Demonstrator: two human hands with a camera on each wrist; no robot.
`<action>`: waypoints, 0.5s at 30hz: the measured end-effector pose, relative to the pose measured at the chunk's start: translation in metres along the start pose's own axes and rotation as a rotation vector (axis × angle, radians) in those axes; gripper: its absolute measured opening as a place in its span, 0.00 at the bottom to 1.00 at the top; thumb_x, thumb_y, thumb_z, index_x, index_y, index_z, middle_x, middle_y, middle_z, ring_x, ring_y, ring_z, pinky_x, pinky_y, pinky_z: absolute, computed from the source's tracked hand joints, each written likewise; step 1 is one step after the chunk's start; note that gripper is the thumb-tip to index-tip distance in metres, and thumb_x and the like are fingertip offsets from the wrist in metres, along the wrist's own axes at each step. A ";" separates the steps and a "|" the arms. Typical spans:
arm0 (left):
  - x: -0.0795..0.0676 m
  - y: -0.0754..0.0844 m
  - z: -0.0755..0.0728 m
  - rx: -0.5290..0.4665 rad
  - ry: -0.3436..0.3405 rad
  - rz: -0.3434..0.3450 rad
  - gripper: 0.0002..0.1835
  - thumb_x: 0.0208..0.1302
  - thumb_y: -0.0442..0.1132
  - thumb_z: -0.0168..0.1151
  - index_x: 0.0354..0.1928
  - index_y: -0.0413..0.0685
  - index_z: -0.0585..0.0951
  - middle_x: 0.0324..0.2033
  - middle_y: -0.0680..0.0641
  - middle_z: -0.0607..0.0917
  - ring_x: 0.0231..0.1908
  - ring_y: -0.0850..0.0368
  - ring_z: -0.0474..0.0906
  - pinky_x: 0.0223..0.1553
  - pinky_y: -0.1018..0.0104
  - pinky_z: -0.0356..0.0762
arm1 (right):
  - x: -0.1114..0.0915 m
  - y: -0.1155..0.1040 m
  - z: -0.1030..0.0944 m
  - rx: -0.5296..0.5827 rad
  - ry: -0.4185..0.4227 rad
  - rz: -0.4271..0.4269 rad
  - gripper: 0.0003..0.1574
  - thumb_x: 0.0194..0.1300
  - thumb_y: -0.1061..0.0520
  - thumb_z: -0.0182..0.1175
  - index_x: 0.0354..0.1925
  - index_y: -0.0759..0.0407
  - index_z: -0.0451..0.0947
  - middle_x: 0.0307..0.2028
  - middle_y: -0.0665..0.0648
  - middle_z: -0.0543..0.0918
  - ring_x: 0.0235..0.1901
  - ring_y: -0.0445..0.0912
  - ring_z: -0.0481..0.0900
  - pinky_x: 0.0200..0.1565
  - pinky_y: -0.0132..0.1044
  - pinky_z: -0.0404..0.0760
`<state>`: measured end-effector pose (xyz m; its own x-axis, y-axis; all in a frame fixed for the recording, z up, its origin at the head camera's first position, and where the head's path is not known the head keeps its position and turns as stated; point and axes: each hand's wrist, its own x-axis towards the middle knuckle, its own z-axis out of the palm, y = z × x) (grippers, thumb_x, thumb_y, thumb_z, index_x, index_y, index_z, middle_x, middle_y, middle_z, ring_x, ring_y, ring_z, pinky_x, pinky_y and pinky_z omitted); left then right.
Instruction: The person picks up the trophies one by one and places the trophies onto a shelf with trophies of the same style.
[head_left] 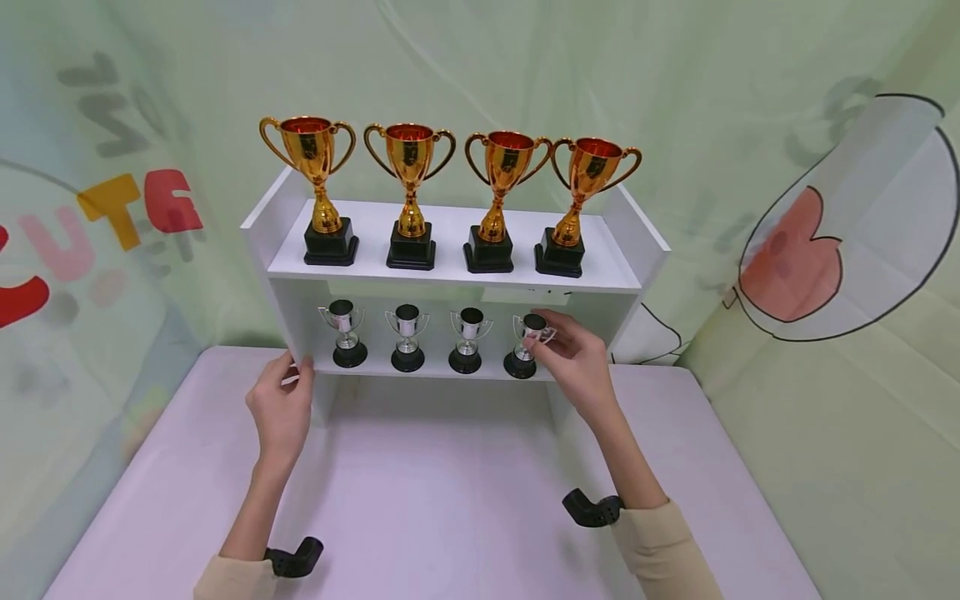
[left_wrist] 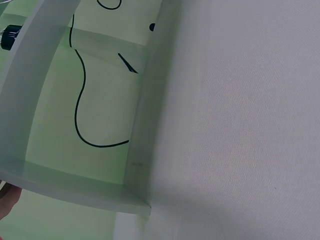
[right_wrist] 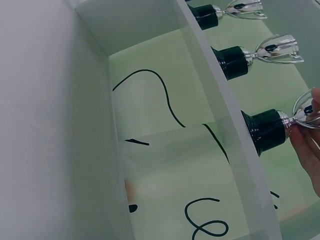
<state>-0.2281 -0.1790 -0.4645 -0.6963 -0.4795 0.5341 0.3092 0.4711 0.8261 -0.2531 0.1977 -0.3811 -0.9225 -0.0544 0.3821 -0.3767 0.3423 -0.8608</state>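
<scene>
My right hand [head_left: 576,360] pinches the rightmost small silver trophy cup [head_left: 522,357] near its handles. Its black base stands on the lower board of a white two-tier shelf [head_left: 450,286]. In the right wrist view, fingers [right_wrist: 306,150] touch the stem and bowl of that silver cup [right_wrist: 267,131]. At the shelf's lower left, my left hand [head_left: 282,406] grips the front edge of the side panel between thumb and fingers. Only a bit of the left hand [left_wrist: 9,199] shows in the left wrist view, beside the panel.
Several larger gold trophy cups [head_left: 411,179] on black bases line the upper board. More small silver cups [head_left: 407,340] stand left of the held one. The shelf rests on a table with a pale cloth [head_left: 442,492]. Green printed curtains [head_left: 720,167] hang around; a black cable [head_left: 663,327] lies behind, right.
</scene>
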 end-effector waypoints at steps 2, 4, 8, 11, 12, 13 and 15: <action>0.000 -0.001 0.000 -0.002 0.000 0.001 0.10 0.68 0.28 0.62 0.48 0.34 0.87 0.39 0.35 0.87 0.35 0.82 0.75 0.39 0.92 0.76 | 0.002 0.001 0.000 -0.003 -0.002 0.003 0.26 0.66 0.61 0.69 0.62 0.61 0.80 0.52 0.64 0.85 0.45 0.35 0.84 0.50 0.22 0.83; 0.000 -0.001 0.000 -0.002 0.001 0.001 0.10 0.68 0.28 0.62 0.48 0.33 0.87 0.39 0.34 0.88 0.35 0.82 0.75 0.39 0.92 0.76 | 0.004 0.001 0.001 -0.005 -0.006 0.003 0.27 0.66 0.61 0.69 0.63 0.61 0.80 0.52 0.64 0.85 0.45 0.35 0.84 0.50 0.22 0.83; -0.001 0.000 -0.001 0.004 -0.002 0.003 0.11 0.69 0.28 0.62 0.50 0.33 0.87 0.39 0.34 0.87 0.35 0.82 0.74 0.39 0.92 0.75 | 0.006 0.003 0.002 -0.017 -0.012 0.009 0.27 0.67 0.60 0.69 0.63 0.60 0.80 0.52 0.64 0.85 0.44 0.36 0.84 0.49 0.21 0.83; -0.002 0.000 -0.001 0.014 -0.007 0.001 0.12 0.69 0.28 0.62 0.51 0.34 0.86 0.40 0.34 0.88 0.35 0.84 0.74 0.39 0.93 0.75 | 0.006 0.004 0.002 -0.025 -0.017 0.024 0.27 0.67 0.60 0.68 0.64 0.59 0.79 0.52 0.64 0.85 0.44 0.36 0.84 0.49 0.21 0.83; -0.002 0.000 -0.001 0.016 -0.008 -0.001 0.12 0.69 0.28 0.62 0.52 0.34 0.86 0.41 0.34 0.88 0.35 0.84 0.74 0.39 0.93 0.75 | 0.006 0.004 0.002 -0.028 -0.018 0.029 0.27 0.67 0.60 0.68 0.64 0.59 0.79 0.52 0.64 0.85 0.44 0.36 0.84 0.49 0.21 0.83; -0.003 0.000 -0.001 0.017 -0.010 -0.003 0.12 0.69 0.29 0.62 0.52 0.34 0.86 0.41 0.34 0.88 0.35 0.85 0.74 0.39 0.93 0.75 | 0.006 0.004 0.002 -0.024 -0.020 0.033 0.28 0.67 0.60 0.68 0.64 0.59 0.79 0.51 0.64 0.85 0.44 0.36 0.84 0.49 0.22 0.83; -0.003 -0.001 -0.001 0.019 -0.012 -0.010 0.13 0.69 0.29 0.62 0.52 0.34 0.86 0.42 0.34 0.88 0.35 0.85 0.74 0.39 0.93 0.74 | 0.005 0.005 0.001 -0.026 -0.021 0.037 0.29 0.66 0.61 0.68 0.65 0.59 0.78 0.52 0.63 0.85 0.46 0.38 0.84 0.51 0.22 0.83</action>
<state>-0.2253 -0.1786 -0.4669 -0.7067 -0.4756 0.5237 0.2903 0.4801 0.8278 -0.2600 0.1977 -0.3835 -0.9374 -0.0607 0.3429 -0.3403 0.3689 -0.8649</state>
